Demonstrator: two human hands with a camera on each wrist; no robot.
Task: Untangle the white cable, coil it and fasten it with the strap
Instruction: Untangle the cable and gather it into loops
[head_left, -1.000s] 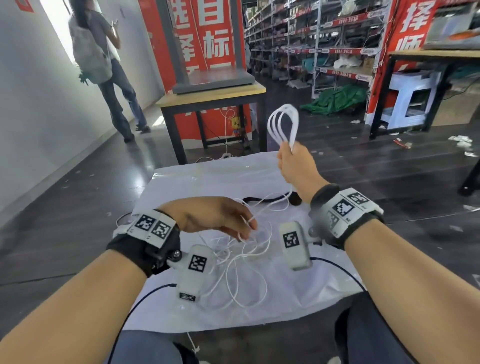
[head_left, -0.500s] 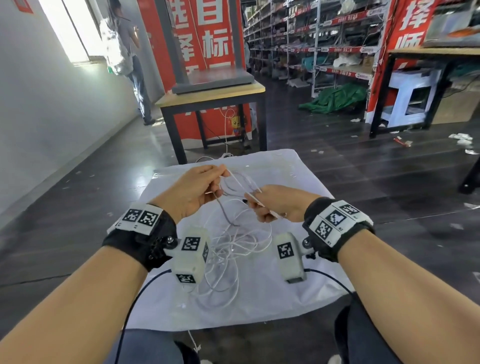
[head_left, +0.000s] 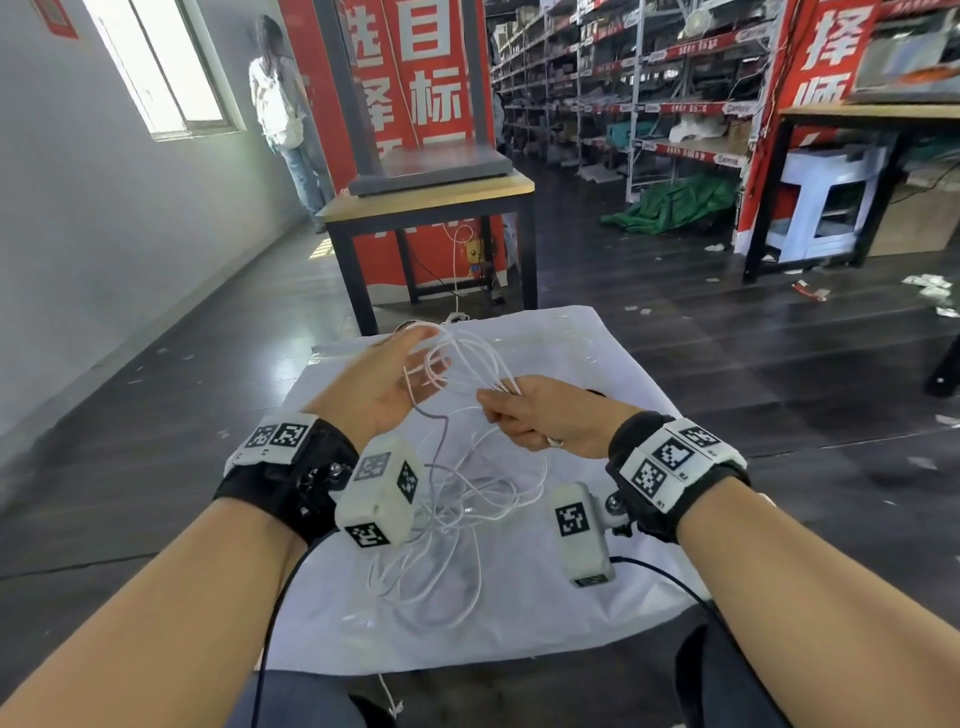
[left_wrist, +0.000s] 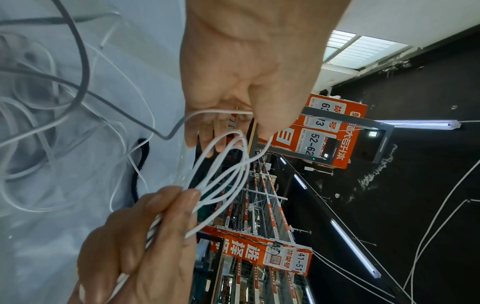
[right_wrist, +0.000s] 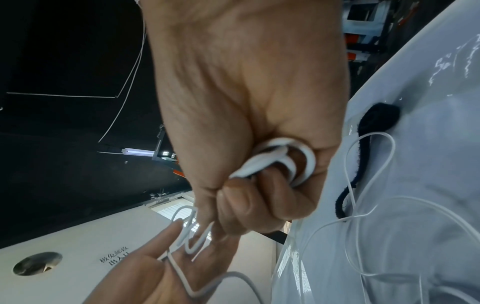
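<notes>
White cable (head_left: 470, 364) first, from the head view: a second ago you had the loops held up high in your right hand, now they're down low between both hands over the plastic sheet (head_left: 597, 364). Your right hand (head_left: 540, 415) is curled tight round the gathered end, and your left hand (head_left: 382, 382) has gone flat, fingers straight, with the loops draped across them. Most of the cable is still a loose heap on the sheet under your wrists, so I'd say you're only a few turns in.

Left wrist view: left hand (left_wrist: 249, 67) is open, loops (left_wrist: 223, 164) hanging off the fingertips and running down into the right hand (left_wrist: 145, 242) pinch.

Right wrist view: right hand (right_wrist: 249, 107) fisted round several bunched strands (right_wrist: 270, 160). The black strap (right_wrist: 363, 156) lies on the sheet just beside it, untouched, with a strand crossing it, so fastening looks a way off.
</notes>
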